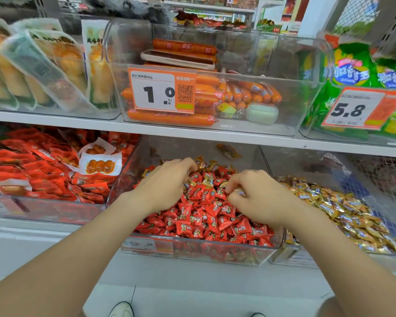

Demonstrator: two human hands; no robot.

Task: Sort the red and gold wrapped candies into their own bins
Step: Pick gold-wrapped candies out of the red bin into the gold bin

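Red bin [215, 252]: gold strays [206, 164] remain at back | right hand [256, 195] pinches gold candy [239, 192] | left hand [167, 181] curled, hold unclear

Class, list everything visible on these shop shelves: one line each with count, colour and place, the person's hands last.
red wrapped candies: many, red, middle lower bin
gold wrapped candies: many, gold, right lower bin; some strays at the red pile's back
snack packets: many, red, left lower bin
sausages: many, orange, upper middle bin
price tags: two, orange and white, on upper bins
bags: several, green, upper right bin
pouches: several, clear with yellow food, upper left bin
left hand: one, fingers curled among candies at the back
right hand: one, pinching a gold candy over the red pile
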